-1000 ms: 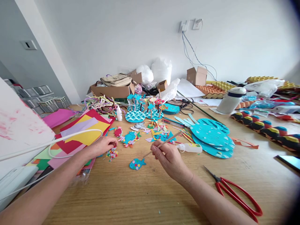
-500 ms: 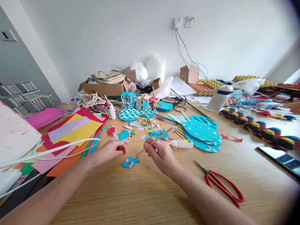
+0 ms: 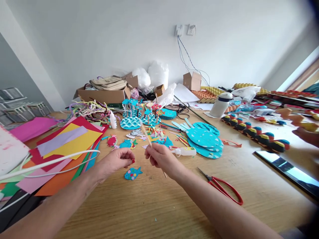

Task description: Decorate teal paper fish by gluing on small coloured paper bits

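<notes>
The right hand [image 3: 160, 157] pinches a thin wooden stick [image 3: 147, 136] between thumb and fingertips, closed on it partway along its length, so that the longer end rises toward eleven o'clock and a short end pokes out below the hand toward five o'clock; a grip like that leaves both ends free and lets the stick be turned or aimed finely. The left hand [image 3: 117, 161] hovers just beside it at nine o'clock, fingers curled in with thumb meeting fingertips, as if nipping something very small; what it holds, if anything, I cannot tell. Directly beneath the gap between the hands, a blue paper fish [image 3: 133, 173] with coloured spots lies flat on the wooden tabletop [image 3: 174, 205], within easy reach of both. At three o'clock from the right hand a white glue bottle [image 3: 184, 151] lies on its side, nozzle toward the hands, and at four o'clock red-handled scissors [image 3: 220, 186] rest with blades closed. Sheets of coloured paper [image 3: 67, 142] fan out at nine o'clock, and stacked blue discs [image 3: 205, 139] sit at two o'clock. Another person's hand [image 3: 307, 135] shows at the far right edge.
</notes>
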### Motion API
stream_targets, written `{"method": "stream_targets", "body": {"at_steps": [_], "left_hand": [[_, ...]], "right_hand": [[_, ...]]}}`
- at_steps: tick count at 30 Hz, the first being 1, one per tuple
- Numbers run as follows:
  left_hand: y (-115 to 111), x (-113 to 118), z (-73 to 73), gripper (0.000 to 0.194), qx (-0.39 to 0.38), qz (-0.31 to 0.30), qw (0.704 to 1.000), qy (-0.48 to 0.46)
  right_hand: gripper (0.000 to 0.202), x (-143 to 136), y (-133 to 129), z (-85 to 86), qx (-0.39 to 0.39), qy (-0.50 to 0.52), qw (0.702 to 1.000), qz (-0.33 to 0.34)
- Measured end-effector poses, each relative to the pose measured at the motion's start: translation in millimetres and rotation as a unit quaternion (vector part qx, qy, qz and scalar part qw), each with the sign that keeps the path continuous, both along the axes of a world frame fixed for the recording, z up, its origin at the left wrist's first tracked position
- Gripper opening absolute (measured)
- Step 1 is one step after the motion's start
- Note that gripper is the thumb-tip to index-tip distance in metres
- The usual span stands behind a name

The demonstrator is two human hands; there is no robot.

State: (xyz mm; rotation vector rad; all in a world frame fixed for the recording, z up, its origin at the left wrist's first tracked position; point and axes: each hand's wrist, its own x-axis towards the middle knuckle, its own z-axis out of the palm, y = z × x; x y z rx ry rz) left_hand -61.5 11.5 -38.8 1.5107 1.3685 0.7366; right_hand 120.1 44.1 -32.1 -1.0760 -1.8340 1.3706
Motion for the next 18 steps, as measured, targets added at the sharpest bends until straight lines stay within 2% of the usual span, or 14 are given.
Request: {"method": "stream_targets", "body": {"at_steps": [3, 5, 7, 11, 18], "left_hand": [[-2, 5, 1.7, 0.02, 0.008, 0.024, 0.999, -0.029], [-4, 5, 1.1, 0.021, 0.015, 0.033, 0.999, -0.037], [-5, 5, 0.1, 0.021, 0.016, 0.039, 0.998, -0.047], [-6, 4, -1.7, 0.017, 0.022, 0.042, 0.997, -0.055], [-7, 7, 1.5, 0.014, 0.013, 0.056, 0.996, -0.068]], "right_hand": [[0.01, -11, -1, -2.2, 0.0, -0.062, 0.997, 0.045], [0.008, -18, -1, -4.6, 0.031, -0.095, 0.994, 0.042], [0.008, -22, 0, -6.5, 0.03, -0.112, 0.992, 0.04], [0.009, -26, -1, -7.4, -0.021, -0.128, 0.991, 0.044], [0.011, -28, -4, -10.0, -0.053, -0.108, 0.992, 0.049]]}}
